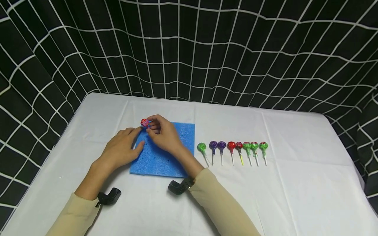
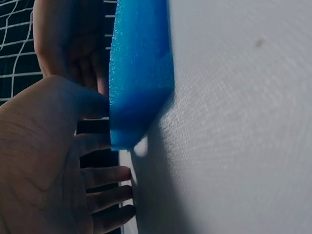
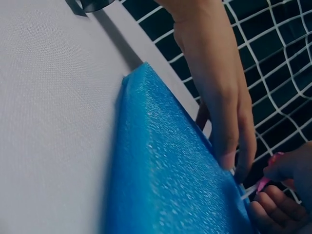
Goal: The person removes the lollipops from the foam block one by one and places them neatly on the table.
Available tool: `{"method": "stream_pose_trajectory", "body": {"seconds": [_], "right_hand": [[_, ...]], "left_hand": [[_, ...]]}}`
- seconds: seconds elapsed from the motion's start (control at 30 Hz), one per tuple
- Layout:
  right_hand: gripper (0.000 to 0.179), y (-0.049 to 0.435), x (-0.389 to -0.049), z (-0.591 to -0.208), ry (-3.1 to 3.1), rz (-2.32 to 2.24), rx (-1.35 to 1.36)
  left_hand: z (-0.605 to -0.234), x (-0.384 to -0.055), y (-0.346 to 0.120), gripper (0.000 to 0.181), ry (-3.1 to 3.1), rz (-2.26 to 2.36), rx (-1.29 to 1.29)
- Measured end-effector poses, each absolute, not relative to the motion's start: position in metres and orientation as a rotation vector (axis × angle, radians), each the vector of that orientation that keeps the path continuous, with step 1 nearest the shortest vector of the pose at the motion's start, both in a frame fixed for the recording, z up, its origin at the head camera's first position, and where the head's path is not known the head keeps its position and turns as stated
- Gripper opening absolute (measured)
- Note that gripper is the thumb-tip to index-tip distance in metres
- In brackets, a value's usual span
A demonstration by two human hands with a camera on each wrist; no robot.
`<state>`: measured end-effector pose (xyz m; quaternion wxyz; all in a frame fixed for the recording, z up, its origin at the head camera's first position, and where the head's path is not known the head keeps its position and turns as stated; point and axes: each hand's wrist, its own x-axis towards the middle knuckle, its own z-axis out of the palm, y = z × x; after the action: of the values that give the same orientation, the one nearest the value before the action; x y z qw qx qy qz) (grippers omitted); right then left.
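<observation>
Near the far left corner of a blue foam block (image 1: 159,157), my right hand (image 1: 162,133) pinches a lollipop (image 1: 144,122) with a red and pink wrapper. Its white stick points down at the foam in the right wrist view, where the pink wrapper (image 3: 263,183) is partly covered by fingers. Whether the tip has entered the foam, I cannot tell. My left hand (image 1: 119,149) lies along the block's left side, fingers extended, thumb over the top. In the left wrist view the left hand (image 2: 44,151) touches the block's side (image 2: 141,58). Small dark holes dot the foam's top.
Right of the foam, several lollipops lie in a row on the white cloth: a green one (image 1: 202,147), purple ones (image 1: 213,145), a red one (image 1: 231,145) and red-green ones (image 1: 263,146). A black grid-patterned curtain (image 1: 189,49) stands behind the table (image 1: 295,183).
</observation>
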<state>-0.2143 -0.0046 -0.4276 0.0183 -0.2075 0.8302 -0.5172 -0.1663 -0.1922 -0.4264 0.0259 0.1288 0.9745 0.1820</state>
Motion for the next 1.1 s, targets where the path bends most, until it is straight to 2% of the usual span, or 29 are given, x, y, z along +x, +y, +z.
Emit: {"method": "stream_pose_trajectory", "body": {"seconds": [0.43,0.7,0.93,1.1], "right_hand": [[0.045,-0.015,-0.221,-0.435,2.558,-1.708,-0.654],[0.038,-0.018,-0.223,-0.438,2.587,-1.714,-0.639],[0.043,-0.018,-0.222,-0.440,2.587,-1.779,-0.587],[0.034,-0.018,-0.220,-0.439,2.571,-1.905,-0.561]], "left_hand": [[-0.433,-0.171,-0.195,0.065,3.017,0.580,0.405],[-0.433,-0.173,-0.196,0.064,3.035,0.587,0.417],[-0.434,-0.173,-0.196,0.064,3.032,0.589,0.423],[-0.434,-0.173,-0.195,0.064,3.022,0.578,0.413]]}}
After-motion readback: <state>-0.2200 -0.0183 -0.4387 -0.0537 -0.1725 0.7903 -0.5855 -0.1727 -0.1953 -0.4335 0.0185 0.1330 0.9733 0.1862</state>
